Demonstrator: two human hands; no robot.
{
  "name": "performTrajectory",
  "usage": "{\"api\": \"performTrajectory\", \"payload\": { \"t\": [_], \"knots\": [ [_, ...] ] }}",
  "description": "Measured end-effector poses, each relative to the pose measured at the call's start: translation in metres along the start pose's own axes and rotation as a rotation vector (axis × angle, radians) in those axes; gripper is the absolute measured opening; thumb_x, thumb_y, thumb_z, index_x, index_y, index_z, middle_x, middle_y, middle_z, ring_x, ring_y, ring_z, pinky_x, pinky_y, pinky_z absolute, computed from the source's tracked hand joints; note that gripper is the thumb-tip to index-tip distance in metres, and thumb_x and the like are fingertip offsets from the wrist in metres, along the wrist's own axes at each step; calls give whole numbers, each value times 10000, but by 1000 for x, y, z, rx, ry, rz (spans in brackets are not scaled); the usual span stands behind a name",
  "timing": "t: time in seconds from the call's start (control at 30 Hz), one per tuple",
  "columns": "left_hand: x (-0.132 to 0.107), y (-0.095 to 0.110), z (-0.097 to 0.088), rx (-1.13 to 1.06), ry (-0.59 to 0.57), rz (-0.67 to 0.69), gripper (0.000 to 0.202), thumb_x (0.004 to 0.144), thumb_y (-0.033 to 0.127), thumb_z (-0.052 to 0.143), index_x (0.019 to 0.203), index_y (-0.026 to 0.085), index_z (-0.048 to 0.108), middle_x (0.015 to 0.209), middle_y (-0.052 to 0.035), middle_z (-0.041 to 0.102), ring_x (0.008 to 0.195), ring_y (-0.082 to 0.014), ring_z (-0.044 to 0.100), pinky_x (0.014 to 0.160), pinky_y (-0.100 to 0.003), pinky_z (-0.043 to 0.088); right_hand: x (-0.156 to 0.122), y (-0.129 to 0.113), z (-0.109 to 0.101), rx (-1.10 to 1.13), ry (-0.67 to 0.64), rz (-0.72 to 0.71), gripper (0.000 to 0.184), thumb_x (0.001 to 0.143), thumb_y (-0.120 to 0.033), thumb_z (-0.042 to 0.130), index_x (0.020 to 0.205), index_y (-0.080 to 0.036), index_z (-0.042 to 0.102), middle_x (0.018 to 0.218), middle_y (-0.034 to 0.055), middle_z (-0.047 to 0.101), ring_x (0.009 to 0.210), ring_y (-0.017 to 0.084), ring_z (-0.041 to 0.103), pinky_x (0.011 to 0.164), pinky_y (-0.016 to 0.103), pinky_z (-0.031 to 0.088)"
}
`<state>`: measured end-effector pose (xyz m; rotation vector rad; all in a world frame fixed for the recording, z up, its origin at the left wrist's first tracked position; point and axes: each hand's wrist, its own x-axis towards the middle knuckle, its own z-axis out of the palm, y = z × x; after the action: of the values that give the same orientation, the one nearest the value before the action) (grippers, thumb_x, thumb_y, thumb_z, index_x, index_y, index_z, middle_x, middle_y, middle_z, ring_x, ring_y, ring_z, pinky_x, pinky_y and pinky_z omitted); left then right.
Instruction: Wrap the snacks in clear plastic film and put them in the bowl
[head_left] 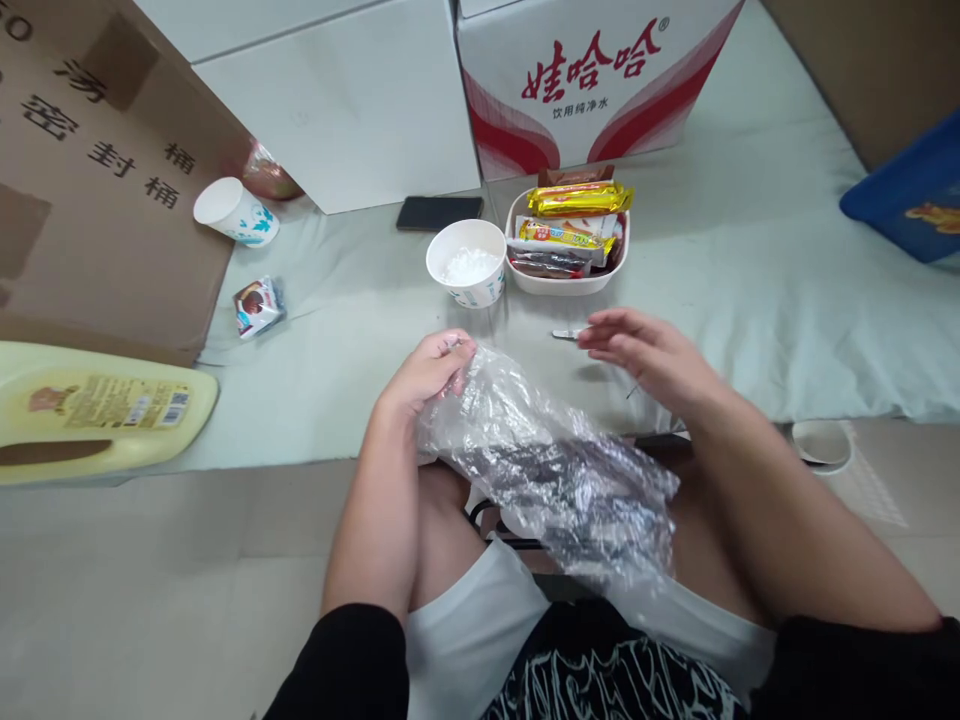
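Here's the left hand (435, 370), fingers closed on the top corner of one clear plastic bag (555, 450), which hangs crinkled from the table edge down across the lap. The right hand (645, 355) grips nothing that shows, fingers loosely bent above the cloth-covered table (750, 300), and by its fingertips lies one small silver tool (564, 334), partly hidden.

Just beyond the hands, one paper bowl (478, 294) with whitish clear bits inside, and right beside it one white tray (566, 285), carrying at least four wrapped snacks (581, 200), two of them yellow. One dark phone (439, 212) lies flat behind the bowl.

Over to the left: one paper cup (240, 212), tilted, one small packet (259, 308) and one pale yellow jug (150, 405) near one brown carton (112, 250). At the back stand one plain white box (345, 110) and one red-lettered box (592, 80); far right, one blue object (915, 195), cut off by the edge.
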<state>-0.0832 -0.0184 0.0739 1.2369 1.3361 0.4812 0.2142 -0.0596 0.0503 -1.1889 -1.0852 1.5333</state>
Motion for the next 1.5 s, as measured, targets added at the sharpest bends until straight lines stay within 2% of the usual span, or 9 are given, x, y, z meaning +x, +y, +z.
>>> {"api": "performTrajectory", "payload": {
  "t": [0.13,0.3,0.53,0.67,0.77,0.9,1.0,1.23,1.5],
  "knots": [
    [8,4,15,0,-210,29,370,811,494,797,758,218,556,404,62,529,270,-74,352,303,-187,185,-1,9,37,-54,-344,163,543,705,-327,850,1195,-248,631,1058,69,756,932,204,732,794,366,628],
    [16,0,7,-188,-259,126,490,701,623,847,919,231,651,526,12,640,403,-135,576,366,-217,374,-4,11,55,-158,-638,190,186,806,-305,735,775,-222,571,573,-51,598,495,100,538,456,232,437],
    [15,-3,11,-581,-66,349,877,691,953,543,1168,224,637,1139,-156,753,1077,-319,750,745,-400,633,0,9,52,-92,-187,45,305,794,-420,737,817,-237,494,798,-3,723,510,86,566,501,254,499],
    [17,-11,36,-440,-290,223,729,632,655,876,1155,193,664,1189,-177,749,1131,-334,739,882,-436,622,9,17,52,-109,2,-44,351,795,-478,735,846,-241,481,818,-1,698,508,103,596,511,276,495],
    [21,-16,42,-351,-244,149,535,704,505,889,1102,203,699,1086,-130,781,958,-249,776,826,-366,617,13,20,51,-149,56,-75,335,797,-494,721,849,-240,508,800,-10,659,513,109,571,473,270,448],
    [20,-17,36,-409,-393,277,750,646,617,885,1272,266,668,1347,-161,698,1159,-318,725,935,-428,611,13,19,47,-227,149,-101,297,810,-480,703,835,-243,527,759,-13,605,594,133,533,497,271,430],
    [16,-21,36,-239,-432,385,922,578,394,976,1409,341,580,1497,-140,594,1259,-319,671,995,-434,587,15,21,43,-277,203,-141,265,828,-473,674,838,-246,536,781,6,622,693,174,572,584,309,465],
    [19,-25,48,-166,-71,444,297,848,472,762,1028,235,760,1015,-61,750,874,-172,700,749,-284,569,16,25,40,-300,175,-204,187,823,-414,660,850,-241,595,864,26,667,814,208,624,796,397,523],
    [15,-12,41,-511,-4,226,409,710,538,850,969,257,706,661,15,673,576,-183,669,523,-299,546,9,16,39,-72,96,-239,101,766,-326,720,814,-240,694,1109,42,708,860,185,632,673,313,470]
  ]
}}
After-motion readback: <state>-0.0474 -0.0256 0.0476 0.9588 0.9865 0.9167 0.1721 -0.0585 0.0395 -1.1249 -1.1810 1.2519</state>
